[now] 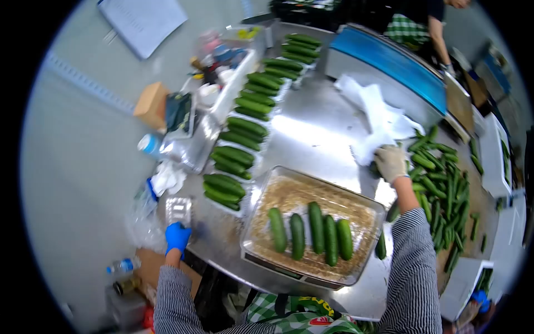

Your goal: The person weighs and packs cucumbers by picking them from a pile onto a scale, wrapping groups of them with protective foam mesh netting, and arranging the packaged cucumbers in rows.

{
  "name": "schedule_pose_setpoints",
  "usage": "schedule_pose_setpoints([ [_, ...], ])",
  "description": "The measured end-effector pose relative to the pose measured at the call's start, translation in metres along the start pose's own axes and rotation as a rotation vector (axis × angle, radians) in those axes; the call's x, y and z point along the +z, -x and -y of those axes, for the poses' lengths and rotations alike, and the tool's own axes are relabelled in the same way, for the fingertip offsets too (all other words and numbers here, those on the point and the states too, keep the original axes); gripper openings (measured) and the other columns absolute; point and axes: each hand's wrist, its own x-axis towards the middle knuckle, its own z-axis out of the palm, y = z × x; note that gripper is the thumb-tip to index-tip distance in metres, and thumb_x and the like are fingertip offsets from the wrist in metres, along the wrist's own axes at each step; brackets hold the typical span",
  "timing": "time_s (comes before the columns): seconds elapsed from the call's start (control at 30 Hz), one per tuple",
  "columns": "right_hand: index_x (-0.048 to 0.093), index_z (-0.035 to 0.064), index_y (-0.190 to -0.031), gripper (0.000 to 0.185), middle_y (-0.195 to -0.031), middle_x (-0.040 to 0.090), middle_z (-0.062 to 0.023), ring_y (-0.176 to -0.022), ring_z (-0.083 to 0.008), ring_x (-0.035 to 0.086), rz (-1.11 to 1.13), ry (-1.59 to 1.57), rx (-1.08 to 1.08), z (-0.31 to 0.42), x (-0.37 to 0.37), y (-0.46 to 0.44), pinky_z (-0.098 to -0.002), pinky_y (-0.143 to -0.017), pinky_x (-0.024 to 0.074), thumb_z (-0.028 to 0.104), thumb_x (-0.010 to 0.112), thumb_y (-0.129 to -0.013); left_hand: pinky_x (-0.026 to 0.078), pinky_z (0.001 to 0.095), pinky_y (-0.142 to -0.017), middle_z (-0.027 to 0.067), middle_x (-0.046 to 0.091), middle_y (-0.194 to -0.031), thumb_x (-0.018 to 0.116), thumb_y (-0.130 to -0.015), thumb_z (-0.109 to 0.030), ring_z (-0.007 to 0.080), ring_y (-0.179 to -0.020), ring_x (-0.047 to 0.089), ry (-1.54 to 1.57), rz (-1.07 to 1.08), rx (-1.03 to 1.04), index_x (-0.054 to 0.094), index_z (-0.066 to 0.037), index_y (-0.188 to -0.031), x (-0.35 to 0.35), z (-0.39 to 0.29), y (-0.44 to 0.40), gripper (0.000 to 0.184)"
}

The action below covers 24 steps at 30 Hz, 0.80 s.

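My left hand (177, 236), in a blue glove, is at the near edge of a clear plastic tray (179, 209) at the table's left; its fingers look closed on that edge. My right hand (391, 162), in a pale glove, is at the lower end of white crumpled wrapping (375, 111), beside a cucumber partly hidden under it. What its fingers hold is hidden. Between my arms, a metal tray (269, 195) on a scale bears several cucumbers (316, 227) side by side. Rows of cucumbers (243, 132) lie on white trays along the table's left side.
A big heap of cucumbers (445, 189) covers the right side. A blue-topped machine (389, 61) stands at the back. Left are a cardboard box (151, 106), a blue-capped container (149, 143) and plastic bags. A co-worker's arm (438, 42) shows at top right, and another person's blue-gloved hand at lower right.
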Motion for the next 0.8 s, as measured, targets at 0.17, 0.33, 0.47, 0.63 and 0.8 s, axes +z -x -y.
schedule_pose_setpoints([
  [0.17, 0.069, 0.0108, -0.101, 0.021, -0.094, 0.066, -0.0145, -0.094, -0.0355, 0.064, -0.007, -0.155, 0.113, -0.006, -0.005, 0.018, -0.0481, -0.081, 0.0488, 0.012, 0.063, -0.081, 0.050, 0.0350, -0.061, 0.0117, 0.065, -0.067, 0.073, -0.072, -0.013, 0.0176, -0.063, 0.062, 0.431, 0.155, -0.050, 0.067, 0.003, -0.076, -0.030, 0.007, 0.001, 0.017],
  [0.33, 0.067, 0.0170, -0.119, 0.042, -0.110, 0.063, -0.0167, -0.102, -0.0381, 0.062, 0.241, 0.059, 0.195, 0.009, -0.017, 0.017, -0.0497, -0.089, 0.0485, 0.008, 0.063, -0.078, 0.048, 0.0385, -0.062, 0.0128, 0.060, -0.069, 0.067, -0.078, -0.012, 0.0189, -0.064, 0.057, 0.284, -0.008, 0.001, 0.060, 0.003, -0.086, -0.062, -0.002, 0.010, 0.018],
  [0.47, 0.067, 0.0207, -0.122, 0.046, -0.113, 0.063, -0.0159, -0.102, -0.0374, 0.063, 0.294, 0.202, 0.144, 0.017, -0.032, 0.010, -0.0478, -0.089, 0.0497, 0.010, 0.065, -0.078, 0.047, 0.0404, -0.058, 0.0098, 0.054, -0.067, 0.057, -0.088, -0.010, 0.0206, -0.060, 0.056, 0.418, -0.276, -0.005, 0.054, 0.001, -0.086, -0.077, -0.009, 0.025, 0.012],
  [0.63, 0.067, 0.0154, -0.119, 0.038, -0.109, 0.066, -0.0158, -0.091, -0.0364, 0.065, -0.030, 0.055, 0.062, -0.007, -0.019, 0.028, -0.0456, -0.083, 0.0498, 0.012, 0.065, -0.081, 0.045, 0.0264, -0.054, 0.0041, 0.060, -0.070, 0.056, -0.094, -0.006, 0.0100, -0.058, 0.055, 1.185, -0.101, -0.208, 0.061, -0.004, -0.093, -0.116, -0.044, 0.067, 0.006],
  [0.8, 0.063, 0.0045, -0.117, 0.024, -0.088, 0.064, -0.0090, -0.082, -0.0258, 0.062, -0.198, -0.749, 0.431, 0.063, -0.061, 0.060, -0.0377, -0.084, 0.0511, 0.015, 0.059, -0.096, 0.054, 0.0316, -0.064, 0.0033, 0.062, -0.084, 0.060, -0.096, -0.014, 0.0157, -0.071, 0.062, 1.882, 0.326, -0.088, 0.062, -0.004, -0.102, -0.139, -0.144, 0.144, 0.012],
])
